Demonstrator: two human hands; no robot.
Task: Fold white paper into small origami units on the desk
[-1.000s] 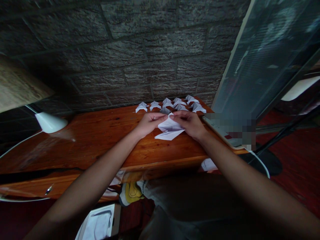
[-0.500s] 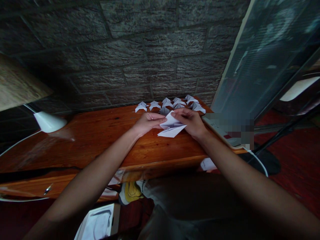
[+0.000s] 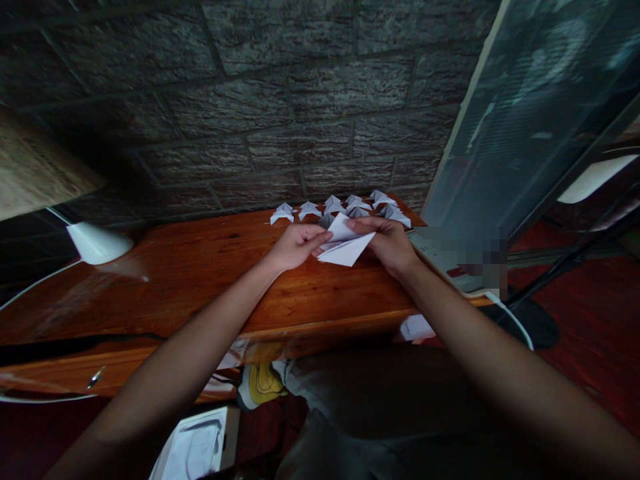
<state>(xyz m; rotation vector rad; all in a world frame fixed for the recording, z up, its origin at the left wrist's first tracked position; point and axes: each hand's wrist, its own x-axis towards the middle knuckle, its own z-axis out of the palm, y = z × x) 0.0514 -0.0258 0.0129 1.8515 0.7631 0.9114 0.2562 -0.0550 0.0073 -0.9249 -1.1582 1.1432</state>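
Observation:
A partly folded sheet of white paper (image 3: 349,248) is held between my two hands above the wooden table (image 3: 200,287). My left hand (image 3: 299,244) pinches its left side, thumb on top and fingers underneath. At the upper right edge, my right hand (image 3: 388,243) grips it with the thumb on the near face; some of its fingers are behind the paper. One triangular flap points down and toward me. Just beyond my hands stand several small folded white paper figures (image 3: 310,209) in two rough rows along the wall.
A lamp with a white base (image 3: 100,243) stands on the left of the table. To the right lies a flat grey device (image 3: 440,257), partly blurred out, with a white cable (image 3: 517,323). A stone-block wall (image 3: 300,100) rises behind. Below are a white box (image 3: 197,443) and a yellow shoe (image 3: 264,385).
The paper has turned and tilted in my hands, and its lower flap now sits higher and looks more closed. Both hands keep hold; the right has shifted slightly.

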